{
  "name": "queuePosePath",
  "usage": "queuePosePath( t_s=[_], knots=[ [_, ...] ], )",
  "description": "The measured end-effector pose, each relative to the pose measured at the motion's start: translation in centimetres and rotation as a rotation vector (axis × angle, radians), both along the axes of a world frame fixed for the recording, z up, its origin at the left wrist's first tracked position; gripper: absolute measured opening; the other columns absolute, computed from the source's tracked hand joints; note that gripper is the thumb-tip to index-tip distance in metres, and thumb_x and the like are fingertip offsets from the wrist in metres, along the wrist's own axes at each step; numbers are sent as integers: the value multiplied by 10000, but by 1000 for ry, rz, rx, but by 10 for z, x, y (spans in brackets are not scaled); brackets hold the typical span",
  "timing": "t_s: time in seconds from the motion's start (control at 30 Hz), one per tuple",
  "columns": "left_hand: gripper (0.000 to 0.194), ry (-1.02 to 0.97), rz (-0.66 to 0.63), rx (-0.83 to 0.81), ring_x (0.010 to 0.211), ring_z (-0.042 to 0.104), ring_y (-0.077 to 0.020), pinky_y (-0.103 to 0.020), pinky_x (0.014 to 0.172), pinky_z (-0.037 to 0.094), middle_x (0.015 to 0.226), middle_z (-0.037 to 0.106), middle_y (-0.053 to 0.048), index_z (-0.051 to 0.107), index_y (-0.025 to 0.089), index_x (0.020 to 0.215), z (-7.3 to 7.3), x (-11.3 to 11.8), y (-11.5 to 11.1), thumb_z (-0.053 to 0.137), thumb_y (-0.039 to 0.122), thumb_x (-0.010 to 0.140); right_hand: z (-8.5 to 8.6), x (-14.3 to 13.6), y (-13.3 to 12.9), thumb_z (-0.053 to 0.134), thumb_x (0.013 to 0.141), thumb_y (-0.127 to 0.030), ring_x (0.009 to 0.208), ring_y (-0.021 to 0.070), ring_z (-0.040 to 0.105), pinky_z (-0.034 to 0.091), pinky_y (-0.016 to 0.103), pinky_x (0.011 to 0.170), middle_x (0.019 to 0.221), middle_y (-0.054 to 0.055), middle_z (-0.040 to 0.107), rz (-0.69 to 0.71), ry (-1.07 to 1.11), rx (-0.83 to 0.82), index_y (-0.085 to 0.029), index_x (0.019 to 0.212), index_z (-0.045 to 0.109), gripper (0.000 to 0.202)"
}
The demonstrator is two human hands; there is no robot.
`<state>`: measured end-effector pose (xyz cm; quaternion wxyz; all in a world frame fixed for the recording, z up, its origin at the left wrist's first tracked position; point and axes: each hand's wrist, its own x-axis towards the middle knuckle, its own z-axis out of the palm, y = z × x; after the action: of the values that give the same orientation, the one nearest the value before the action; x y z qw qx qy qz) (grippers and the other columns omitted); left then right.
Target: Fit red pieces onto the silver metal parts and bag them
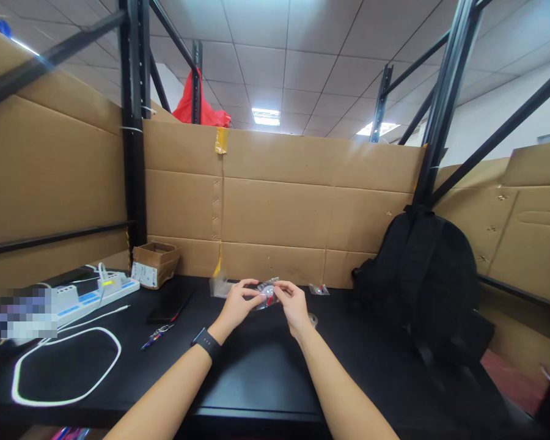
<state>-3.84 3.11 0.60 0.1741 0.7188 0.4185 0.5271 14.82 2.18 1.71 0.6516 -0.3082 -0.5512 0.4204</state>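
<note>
A small clear plastic bag (268, 294) with something round, pale and red inside is held up between both hands above the black table. My left hand (239, 307), with a dark watch on its wrist, pinches the bag's left side. On the right side, my right hand (292, 304) grips the same bag between thumb and fingers. Another small clear bag (319, 289) with red bits lies on the table behind and right of my right hand. A round item (313, 319), partly hidden by my right wrist, rests beside it. A clear plastic box (220, 286) stands behind my left hand.
A black backpack (426, 281) fills the right side. At the left are a white power strip (91, 300), a looped white cable (66, 402), a keychain (157, 336), a dark flat object (165, 310) and an open cardboard box (156, 264). Cardboard walls (275, 208) enclose the black table (256, 379).
</note>
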Motion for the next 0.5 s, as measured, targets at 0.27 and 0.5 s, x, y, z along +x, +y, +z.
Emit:
queuePosePath(
  t_s=[0.27,0.5],
  knots=[
    [253,34,54,10,1121,589,-278,-440,1064,403,1180,667,-93,820,248,797,3,-4,-2,734,484,781,6,6,-1,815,692,-437,723,204,669,508,313,703,783,49,735,-43,-81,44,-180,953,666,396],
    [167,223,258,29,1198,460,-320,-515,1029,355,1208,653,-47,815,318,775,6,-5,-10,739,465,793,6,43,17,625,817,-370,738,214,673,482,316,740,802,53,720,-426,-373,186,-190,1015,644,269]
  ],
)
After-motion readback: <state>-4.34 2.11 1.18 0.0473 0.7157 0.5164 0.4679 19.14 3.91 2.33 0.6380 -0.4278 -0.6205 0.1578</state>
